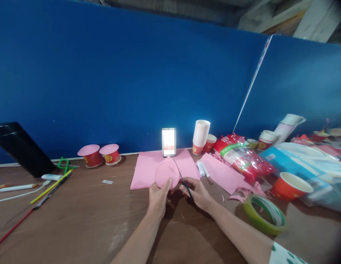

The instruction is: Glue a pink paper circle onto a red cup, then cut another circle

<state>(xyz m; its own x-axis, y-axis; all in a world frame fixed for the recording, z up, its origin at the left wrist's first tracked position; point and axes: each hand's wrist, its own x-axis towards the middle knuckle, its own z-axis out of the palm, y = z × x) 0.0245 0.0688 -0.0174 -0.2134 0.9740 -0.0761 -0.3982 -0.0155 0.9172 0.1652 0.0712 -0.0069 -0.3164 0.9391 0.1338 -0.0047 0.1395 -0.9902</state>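
My left hand is closed on a rounded piece of pink paper, with the thumb lying on its face. A drawn circle line shows near the paper's edge. My right hand grips a pair of dark-handled scissors. Their blades point up and away, close along the right edge of the paper piece. Behind the hands lies a stack of pink paper sheets. A bright, pixelated upright object stands at the stack's far edge.
To the left stand two red paper cups with pink discs, a black cylinder and pens. On the right are stacked cups, a red plastic package, pink scraps, a tape roll and a red cup.
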